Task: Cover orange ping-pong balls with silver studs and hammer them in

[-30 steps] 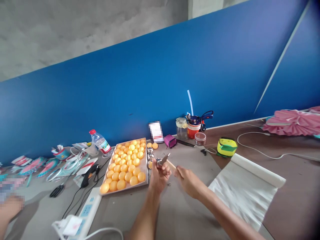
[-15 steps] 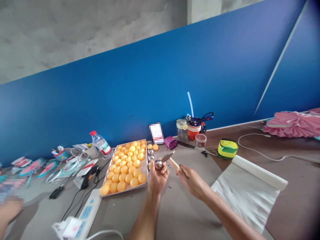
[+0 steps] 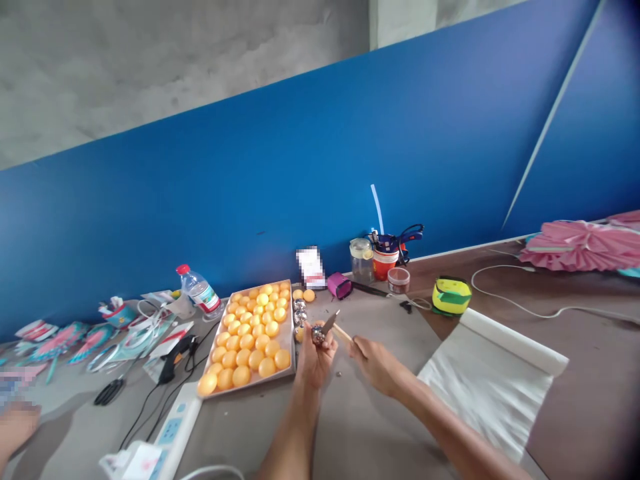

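Note:
My left hand (image 3: 317, 360) is closed around a shiny silver ball (image 3: 317, 334), with its fingers curled up beneath it. In my right hand (image 3: 377, 363) is a hammer-like tool (image 3: 342, 333) with a pale wooden handle. Its dark, pointed metal head lies across the handle and meets the top of the ball; the exact contact is too small to make out. Just behind my left hand, several more silver balls (image 3: 300, 315) stand in a row. A tray (image 3: 291, 313) of orange balls (image 3: 247, 341) is to the left.
Right of my right arm lies a roll of thin white sheet (image 3: 510, 343), partly unrolled. Along the blue partition stand a bottle (image 3: 203, 293), a jar (image 3: 361, 260) and a red cup (image 3: 385, 265) of tools. A power strip (image 3: 177, 427) is front left, near another person's hand (image 3: 17, 423).
The tool's head has come down and left onto the silver ball, its blade now pointing more steeply. My left hand keeps hold of the ball. The whole view has shifted slightly.

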`<state>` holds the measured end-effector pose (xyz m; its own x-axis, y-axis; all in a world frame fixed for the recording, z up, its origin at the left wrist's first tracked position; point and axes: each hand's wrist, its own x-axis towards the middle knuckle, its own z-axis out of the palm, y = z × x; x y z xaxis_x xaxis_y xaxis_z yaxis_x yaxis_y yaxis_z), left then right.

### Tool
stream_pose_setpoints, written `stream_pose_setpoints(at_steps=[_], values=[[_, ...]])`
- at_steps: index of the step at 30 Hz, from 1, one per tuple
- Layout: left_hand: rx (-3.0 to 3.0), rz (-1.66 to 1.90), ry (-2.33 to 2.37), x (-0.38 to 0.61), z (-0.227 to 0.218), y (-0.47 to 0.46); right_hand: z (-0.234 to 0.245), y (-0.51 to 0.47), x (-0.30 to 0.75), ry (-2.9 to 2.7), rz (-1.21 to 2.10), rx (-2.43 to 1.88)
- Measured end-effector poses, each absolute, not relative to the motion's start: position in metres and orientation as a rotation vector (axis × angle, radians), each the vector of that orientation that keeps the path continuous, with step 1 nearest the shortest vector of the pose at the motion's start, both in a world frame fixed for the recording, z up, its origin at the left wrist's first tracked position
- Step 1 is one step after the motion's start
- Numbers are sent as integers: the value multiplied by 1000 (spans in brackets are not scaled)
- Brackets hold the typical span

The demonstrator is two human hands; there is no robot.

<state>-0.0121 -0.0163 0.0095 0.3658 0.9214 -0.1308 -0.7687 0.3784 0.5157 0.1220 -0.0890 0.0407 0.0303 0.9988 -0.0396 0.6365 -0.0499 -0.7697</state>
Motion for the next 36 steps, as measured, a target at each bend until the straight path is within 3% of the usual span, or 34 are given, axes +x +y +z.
stream_pose_setpoints(at_steps=[36], values=[[405,1015,501,-12,4,-14,45,-97,115,-1725,689,-1817]])
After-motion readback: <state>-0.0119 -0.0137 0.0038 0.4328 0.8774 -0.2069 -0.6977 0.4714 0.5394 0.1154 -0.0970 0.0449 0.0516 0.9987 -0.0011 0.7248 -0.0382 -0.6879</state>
